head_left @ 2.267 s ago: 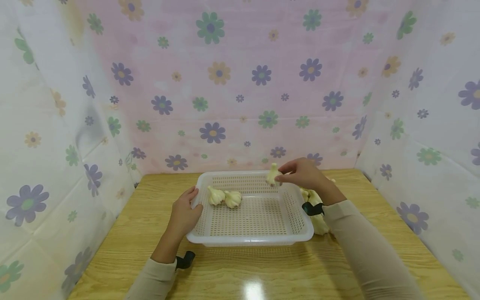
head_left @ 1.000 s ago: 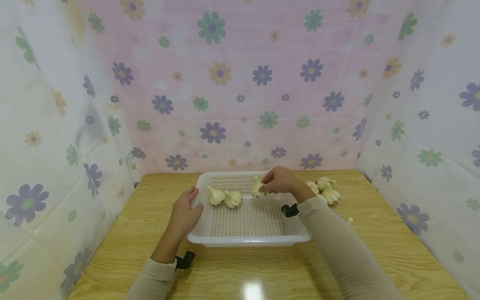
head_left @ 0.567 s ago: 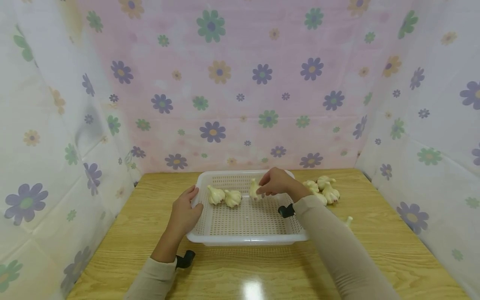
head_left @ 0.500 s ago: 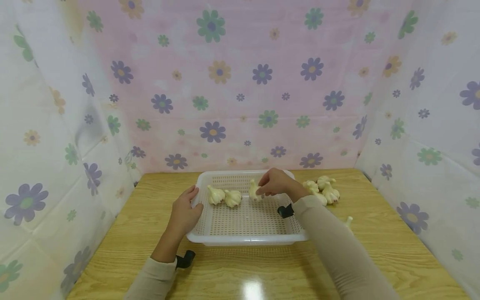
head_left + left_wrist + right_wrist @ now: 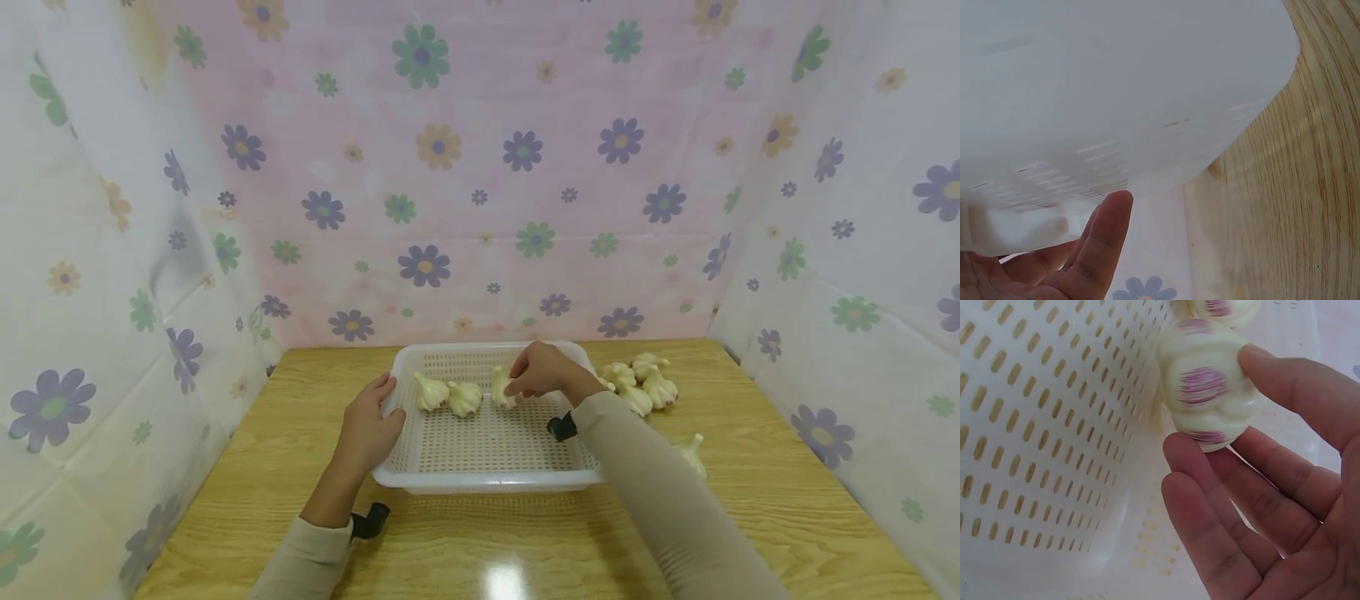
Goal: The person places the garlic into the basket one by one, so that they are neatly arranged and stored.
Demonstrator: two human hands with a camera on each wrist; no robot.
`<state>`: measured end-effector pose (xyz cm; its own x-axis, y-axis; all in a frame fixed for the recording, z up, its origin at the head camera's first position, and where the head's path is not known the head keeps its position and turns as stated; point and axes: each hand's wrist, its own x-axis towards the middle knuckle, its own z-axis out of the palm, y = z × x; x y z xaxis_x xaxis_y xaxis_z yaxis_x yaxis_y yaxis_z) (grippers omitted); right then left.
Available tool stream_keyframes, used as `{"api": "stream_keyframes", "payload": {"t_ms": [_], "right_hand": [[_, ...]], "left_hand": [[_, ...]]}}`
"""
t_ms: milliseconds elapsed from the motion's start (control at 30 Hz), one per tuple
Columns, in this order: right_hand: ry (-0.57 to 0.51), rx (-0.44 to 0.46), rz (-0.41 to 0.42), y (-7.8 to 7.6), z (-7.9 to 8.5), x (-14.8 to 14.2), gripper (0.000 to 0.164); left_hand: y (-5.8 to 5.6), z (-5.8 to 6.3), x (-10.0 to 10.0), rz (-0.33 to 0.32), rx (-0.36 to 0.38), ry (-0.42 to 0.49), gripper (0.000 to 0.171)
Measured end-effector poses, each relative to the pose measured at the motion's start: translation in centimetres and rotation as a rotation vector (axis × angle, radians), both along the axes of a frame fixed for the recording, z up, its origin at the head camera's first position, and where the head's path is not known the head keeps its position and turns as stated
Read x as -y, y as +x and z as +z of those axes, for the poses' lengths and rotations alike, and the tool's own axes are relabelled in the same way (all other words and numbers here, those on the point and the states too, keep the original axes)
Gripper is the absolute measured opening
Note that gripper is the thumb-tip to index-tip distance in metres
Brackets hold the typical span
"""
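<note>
My right hand pinches a garlic bulb between thumb and fingers, low inside a white perforated plastic basket. In the right wrist view the bulb's base shows purple streaks, close to the basket's slotted surface. Two more garlic bulbs lie in the basket at its left: one garlic bulb near the left wall and another garlic bulb beside it. My left hand grips the basket's left rim, thumb on the inner side. The left wrist view shows its fingers against the outer wall.
On the wooden table, right of the basket, lies a cluster of several garlic bulbs. A single garlic bulb lies nearer, partly hidden by the right sleeve. Flowered cloth encloses the back and sides.
My right hand has carried the garlic bulb leftward and down from the basket's right side, toward the two bulbs. The left hand and basket have stayed put.
</note>
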<state>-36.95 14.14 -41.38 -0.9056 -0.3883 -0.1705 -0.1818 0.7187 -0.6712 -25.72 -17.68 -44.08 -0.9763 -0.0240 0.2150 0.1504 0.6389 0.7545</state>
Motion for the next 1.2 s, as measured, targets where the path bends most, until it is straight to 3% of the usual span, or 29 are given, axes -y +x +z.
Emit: {"api": "stream_keyframes", "payload": {"t_ms": [1200], "right_hand": [[0.017, 0.015, -0.02, 0.0, -0.4, 1.3, 0.032]], "left_hand": [[0.0, 0.0, -0.1, 0.004, -0.009, -0.008, 0.061]]}}
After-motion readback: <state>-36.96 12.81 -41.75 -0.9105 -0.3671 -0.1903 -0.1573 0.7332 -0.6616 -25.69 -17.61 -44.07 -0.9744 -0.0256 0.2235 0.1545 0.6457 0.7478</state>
